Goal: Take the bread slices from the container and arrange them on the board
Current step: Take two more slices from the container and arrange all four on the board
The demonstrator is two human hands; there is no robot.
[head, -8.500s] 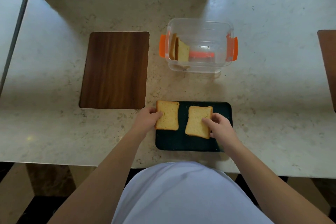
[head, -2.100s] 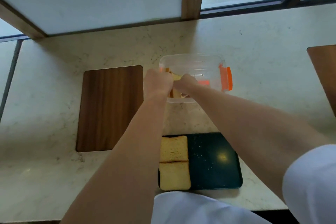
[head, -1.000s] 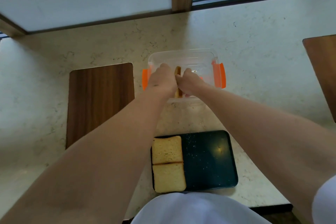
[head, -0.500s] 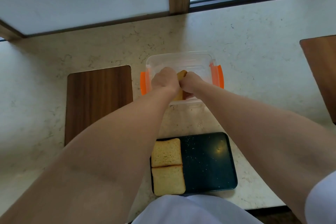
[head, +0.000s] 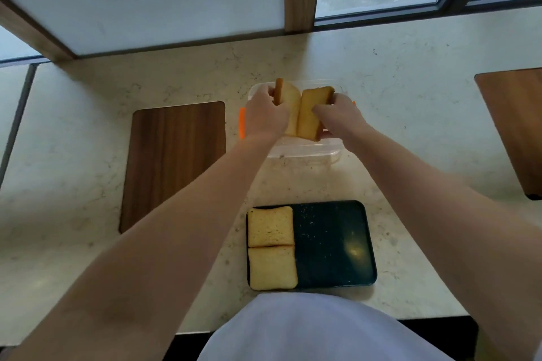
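**A:** status on the bread?

**B:** Four slices visible. Two lie flat on the dark board [head: 334,243], stacked along its left edge: far slice [head: 270,226] and near slice [head: 272,267], edges touching. Both pale yellow, squarish, soft rounded corners, thin darker crust line. Right half of the board is bare apart from crumbs.

**A:** the other two?

**B:** In the hands, raised over the clear container [head: 305,148]. Left hand [head: 267,114] is clamped on one slice [head: 290,108], held upright and nearly edge-on, brown crust facing the camera at the top. Right hand [head: 340,117] is clamped on the second slice [head: 312,114], also upright, turned a bit so its golden face shows. The two slices touch each other along their inner edges.

**A:** container?

**B:** Transparent plastic, orange latch [head: 242,126] visible on its left side, sitting on the pale marble counter [head: 410,126] beyond the board. Hands cover most of it; can't tell if anything is left inside.

**A:** anything else on the counter?

**B:** Brown wood-grain panel [head: 173,164] left of the container, another [head: 516,129] at the far right. Neither touches the bread.
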